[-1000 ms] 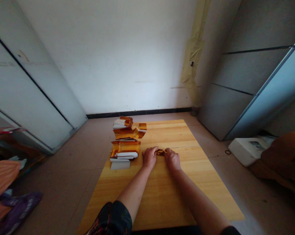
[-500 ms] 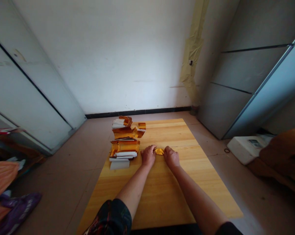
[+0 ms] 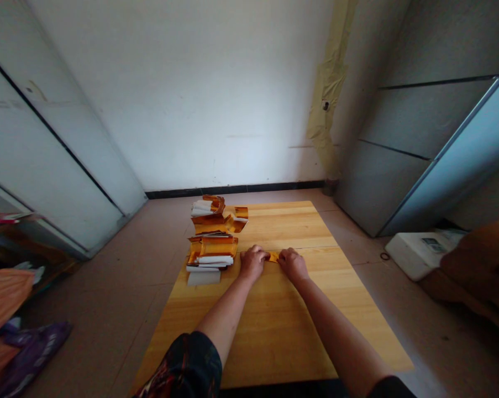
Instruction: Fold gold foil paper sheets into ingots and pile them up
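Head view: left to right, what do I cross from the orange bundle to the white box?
Orange bundle → near heap of amber and white sheets → left hand → amber strip → right hand → white box.

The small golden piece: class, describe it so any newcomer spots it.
At the wooden table, find the left hand and right hand. Between them is the small golden piece; unlike the larger amber sheets at left, it is held in both hands.
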Tool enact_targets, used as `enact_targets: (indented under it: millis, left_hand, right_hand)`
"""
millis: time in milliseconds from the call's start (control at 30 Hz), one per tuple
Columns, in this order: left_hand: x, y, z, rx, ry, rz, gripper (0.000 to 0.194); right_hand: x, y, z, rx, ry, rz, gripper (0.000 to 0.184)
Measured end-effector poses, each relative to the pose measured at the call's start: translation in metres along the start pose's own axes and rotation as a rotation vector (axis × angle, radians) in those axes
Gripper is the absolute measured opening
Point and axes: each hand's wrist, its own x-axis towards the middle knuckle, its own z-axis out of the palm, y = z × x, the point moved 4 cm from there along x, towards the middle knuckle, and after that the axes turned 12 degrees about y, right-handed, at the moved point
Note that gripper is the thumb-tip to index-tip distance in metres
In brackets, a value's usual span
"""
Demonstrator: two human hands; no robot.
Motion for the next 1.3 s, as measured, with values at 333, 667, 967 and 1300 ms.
enact_targets:
  millis: [333, 667, 967, 1300]
  left_hand:
    - [-0.012, 0.002, -0.002, 0.119, -0.065, 0.139, 0.034]
    - [-0.006, 0.002, -0.005, 0.120, -0.033, 0.237, 0.030]
    - [-0.009, -0.006, -0.001, 0.119, -0.011, 0.180, 0.034]
    - [-0.011, -0.003, -0.003, 0.117, 0.018, 0.230, 0.034]
  right_hand:
    - [0.016, 0.019, -0.003, 0.073, -0.013, -0.131, 0.013]
    - [0.014, 0.018, -0.005, 0.125, -0.019, -0.153, 0.016]
    - [0.011, 0.028, -0.002, 0.093, 0.010, -0.089, 0.023]
    - [0.021, 0.025, -0.005, 0.094, -0.079, 0.026, 0.016]
